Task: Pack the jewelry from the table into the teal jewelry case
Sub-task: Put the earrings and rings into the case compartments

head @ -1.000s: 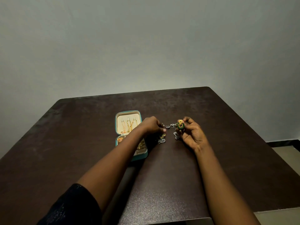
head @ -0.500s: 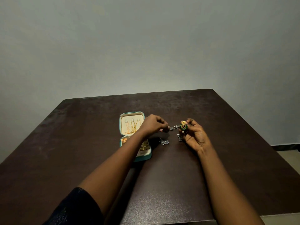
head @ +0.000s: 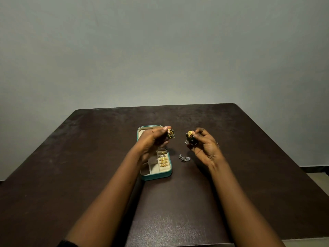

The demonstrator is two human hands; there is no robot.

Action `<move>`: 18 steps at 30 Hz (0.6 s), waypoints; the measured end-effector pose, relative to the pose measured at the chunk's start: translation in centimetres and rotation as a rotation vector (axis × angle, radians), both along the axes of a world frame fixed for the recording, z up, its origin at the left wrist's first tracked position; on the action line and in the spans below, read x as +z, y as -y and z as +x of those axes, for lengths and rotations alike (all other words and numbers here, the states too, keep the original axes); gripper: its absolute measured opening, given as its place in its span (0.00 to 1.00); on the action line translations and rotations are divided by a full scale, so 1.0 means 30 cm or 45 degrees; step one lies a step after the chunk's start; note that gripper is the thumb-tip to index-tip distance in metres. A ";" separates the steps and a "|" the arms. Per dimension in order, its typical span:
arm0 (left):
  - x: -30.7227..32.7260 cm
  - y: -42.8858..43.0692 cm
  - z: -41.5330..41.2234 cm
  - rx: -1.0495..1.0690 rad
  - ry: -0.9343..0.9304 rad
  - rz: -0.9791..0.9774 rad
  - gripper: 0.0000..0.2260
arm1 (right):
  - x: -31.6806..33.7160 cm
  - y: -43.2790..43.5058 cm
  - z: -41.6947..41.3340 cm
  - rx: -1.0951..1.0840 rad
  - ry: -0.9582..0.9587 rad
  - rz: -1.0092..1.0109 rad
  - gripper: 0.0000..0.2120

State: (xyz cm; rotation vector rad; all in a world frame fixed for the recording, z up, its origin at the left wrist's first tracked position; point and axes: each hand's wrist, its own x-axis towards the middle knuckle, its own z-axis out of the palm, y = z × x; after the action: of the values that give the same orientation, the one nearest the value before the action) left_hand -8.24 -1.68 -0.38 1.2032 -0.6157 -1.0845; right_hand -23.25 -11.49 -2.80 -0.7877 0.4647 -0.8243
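The teal jewelry case (head: 156, 176) lies open on the dark table (head: 249, 157), with several gold rings in its right-hand slots and its cream lid partly hidden behind my left hand. My left hand (head: 153, 141) is raised above the case and pinches a gold and green earring (head: 170, 133) at its fingertips. My right hand (head: 204, 147) is lifted to the right of the case and holds a matching gold and green earring (head: 190, 136). A small silver jewelry piece (head: 184, 158) lies on the table between the case and my right hand.
A plain grey wall stands behind the table. A bit of silver jewelry (head: 217, 144) shows just behind my right hand. The table's right edge drops to a tiled floor (head: 320, 177).
My left hand has picked a gold and green earring up from the table and lifted it over the case. My right hand has risen slightly with its earring.
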 end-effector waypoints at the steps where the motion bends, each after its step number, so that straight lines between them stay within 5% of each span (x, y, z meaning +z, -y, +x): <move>1: 0.001 -0.014 0.011 -0.015 -0.056 -0.007 0.08 | 0.008 -0.013 0.013 0.003 -0.033 -0.024 0.13; 5: 0.006 -0.071 0.046 -0.048 -0.186 -0.060 0.10 | 0.033 -0.067 0.057 0.043 -0.051 -0.050 0.13; 18: 0.012 -0.176 0.137 0.027 0.135 0.026 0.08 | 0.054 -0.182 0.160 0.096 -0.123 -0.134 0.13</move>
State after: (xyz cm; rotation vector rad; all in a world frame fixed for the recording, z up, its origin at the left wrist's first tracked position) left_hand -4.12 3.60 -0.02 1.2881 -0.6735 -1.0164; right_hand -18.46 -6.03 -1.17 -0.9400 0.4773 -0.7472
